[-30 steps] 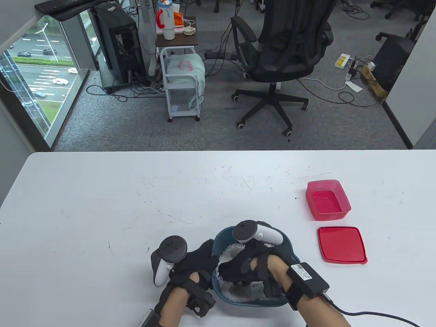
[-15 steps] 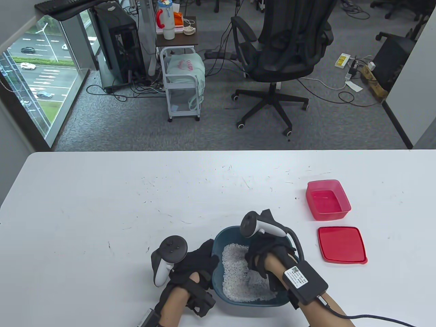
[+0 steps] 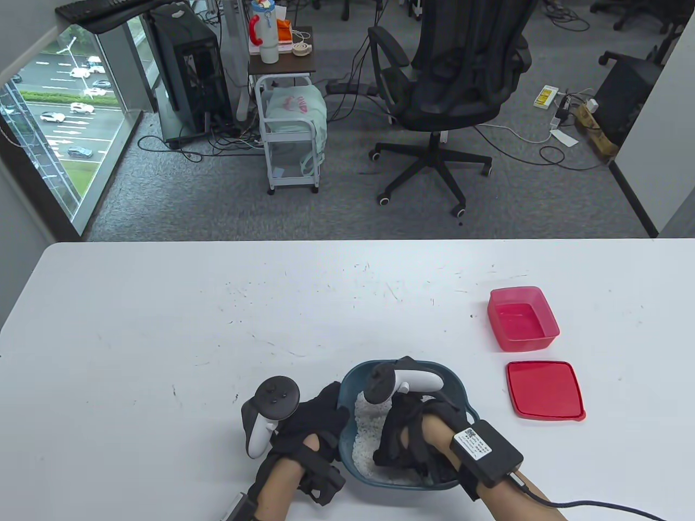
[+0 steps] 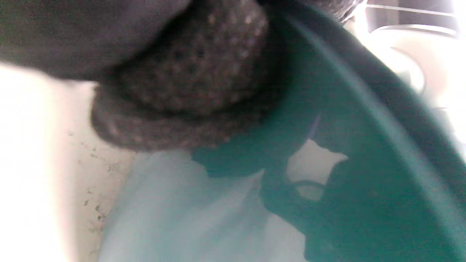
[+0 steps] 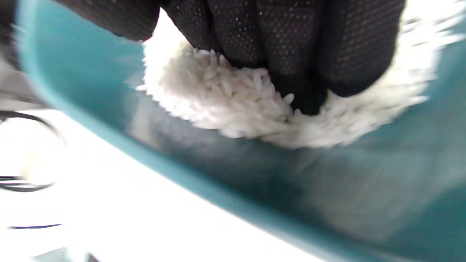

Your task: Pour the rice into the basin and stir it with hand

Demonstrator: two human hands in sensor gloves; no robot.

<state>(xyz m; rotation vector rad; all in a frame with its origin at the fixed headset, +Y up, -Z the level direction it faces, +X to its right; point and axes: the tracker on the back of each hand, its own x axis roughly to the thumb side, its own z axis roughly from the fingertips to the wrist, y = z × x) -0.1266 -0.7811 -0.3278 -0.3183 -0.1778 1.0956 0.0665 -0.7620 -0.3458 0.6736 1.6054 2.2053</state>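
A teal basin stands near the table's front edge with white rice in it. My right hand is inside the basin, its gloved fingers pointing down and dug into the rice by the basin wall. It covers most of the grains in the table view. My left hand grips the basin's left rim. In the left wrist view a gloved finger presses against the outside of the basin.
An empty red container sits to the right of the basin, its red lid flat on the table just in front of it. Wide bare white table lies to the left and behind. A cable trails from my right wrist.
My right hand has swept through the rice from the basin's right side toward its left and near part. The left hand has stayed on the rim.
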